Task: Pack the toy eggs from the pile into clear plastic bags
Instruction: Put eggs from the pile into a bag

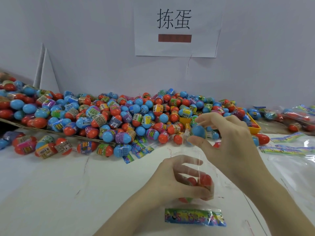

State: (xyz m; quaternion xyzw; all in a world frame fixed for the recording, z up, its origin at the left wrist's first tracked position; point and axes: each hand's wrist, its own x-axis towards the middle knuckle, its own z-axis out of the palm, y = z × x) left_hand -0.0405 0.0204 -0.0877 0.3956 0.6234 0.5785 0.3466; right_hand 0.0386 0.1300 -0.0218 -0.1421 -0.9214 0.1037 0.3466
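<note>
A big pile of red and blue toy eggs (105,114) lies along the back wall on the white table. My right hand (226,143) pinches a blue egg (198,131) between thumb and fingers, above the mouth of a clear plastic bag (201,169). My left hand (175,181) grips that bag lower down, around red eggs (203,180) that sit inside it. The bag's colourful printed header (195,215) lies flat on the table toward me.
A yellow tray (254,127) sits at the pile's right edge. Filled bags (296,114) and flat unfilled bags with printed headers (288,147) lie at the right. A brown cardboard sheet (51,131) holds the pile's left part. A paper sign (177,31) hangs on the wall.
</note>
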